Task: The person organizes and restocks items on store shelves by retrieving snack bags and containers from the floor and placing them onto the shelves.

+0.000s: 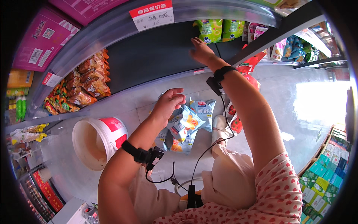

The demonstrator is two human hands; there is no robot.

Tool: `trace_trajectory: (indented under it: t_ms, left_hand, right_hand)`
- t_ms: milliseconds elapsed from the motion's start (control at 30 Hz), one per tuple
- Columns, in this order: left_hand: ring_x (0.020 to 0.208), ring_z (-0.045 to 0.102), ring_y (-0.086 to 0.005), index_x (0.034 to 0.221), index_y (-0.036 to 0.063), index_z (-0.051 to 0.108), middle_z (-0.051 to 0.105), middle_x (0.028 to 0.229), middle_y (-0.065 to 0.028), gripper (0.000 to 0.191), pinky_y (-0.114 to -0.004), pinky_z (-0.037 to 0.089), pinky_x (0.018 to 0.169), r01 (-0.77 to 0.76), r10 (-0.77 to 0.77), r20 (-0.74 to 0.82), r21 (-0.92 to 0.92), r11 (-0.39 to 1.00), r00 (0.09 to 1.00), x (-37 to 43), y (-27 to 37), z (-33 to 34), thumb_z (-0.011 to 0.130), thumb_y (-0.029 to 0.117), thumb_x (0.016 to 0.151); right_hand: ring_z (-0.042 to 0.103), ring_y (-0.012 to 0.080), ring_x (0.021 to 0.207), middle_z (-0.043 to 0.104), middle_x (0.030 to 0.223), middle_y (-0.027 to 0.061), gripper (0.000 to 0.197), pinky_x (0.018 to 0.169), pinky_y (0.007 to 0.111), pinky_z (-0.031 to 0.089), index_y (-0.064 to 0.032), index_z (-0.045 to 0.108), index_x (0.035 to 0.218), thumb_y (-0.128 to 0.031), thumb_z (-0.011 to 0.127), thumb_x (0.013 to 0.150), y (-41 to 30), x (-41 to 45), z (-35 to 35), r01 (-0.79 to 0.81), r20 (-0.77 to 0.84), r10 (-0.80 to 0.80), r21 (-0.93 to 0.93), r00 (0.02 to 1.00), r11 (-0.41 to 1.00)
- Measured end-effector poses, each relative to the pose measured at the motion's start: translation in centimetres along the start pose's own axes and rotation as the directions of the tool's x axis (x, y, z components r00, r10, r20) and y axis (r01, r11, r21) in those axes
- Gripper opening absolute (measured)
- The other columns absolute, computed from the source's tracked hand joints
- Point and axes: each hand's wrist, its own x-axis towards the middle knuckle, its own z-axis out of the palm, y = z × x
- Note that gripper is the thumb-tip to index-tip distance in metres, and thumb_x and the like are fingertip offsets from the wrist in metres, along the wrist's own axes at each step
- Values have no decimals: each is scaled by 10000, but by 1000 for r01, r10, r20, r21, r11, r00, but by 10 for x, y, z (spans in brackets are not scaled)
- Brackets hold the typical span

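My right hand (202,51) reaches over the dark shelf board (156,53), fingers stretched out, right by a green bag of onion rings (210,31). Whether the fingertips touch that bag I cannot tell. A second green bag (233,30) stands beside it. Lower down, my left hand (169,103) hangs above a pile of light-blue snack bags on the floor, its fingers loosely bent and no object visible in it. The top blue bag (186,123) lies across others, such as the blue bag (203,112) behind it. My left forearm hides part of the pile.
Orange-brown snack packs (89,78) fill the shelf's left end. On the floor stands a white plastic bucket (119,126), tilted in view. Red snack bags (249,68) lie near my right forearm. A black cable (197,165) hangs between my wrist straps. Purple boxes (42,39) sit above left.
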Motion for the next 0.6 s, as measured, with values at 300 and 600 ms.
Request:
trace_trajectory:
  t_ms: [300,600]
  left_hand:
    - [976,586,-130,1222,92,538,624,1051,-35,333,-297,413,885,12,-21,-120,-77,997,993,-7,-19,-35,566,146,895]
    - [984,589,-133,1207,89,547,627,1059,-34,288,-279,429,861,26,-37,-169,-66,997,985,-16,-25,-51,517,130,923]
  right_hand:
    - [336,298,1343,349,1452,139,613,1084,389,336,-48,361,1392,-335,517,873,33,24,-12,-60,-63,56,-63,996,996]
    - [567,286,1087,567,1220,127,262,908,374,475,-80,649,1085,-182,536,872,-30,-93,3,245,458,-201,-39,866,969]
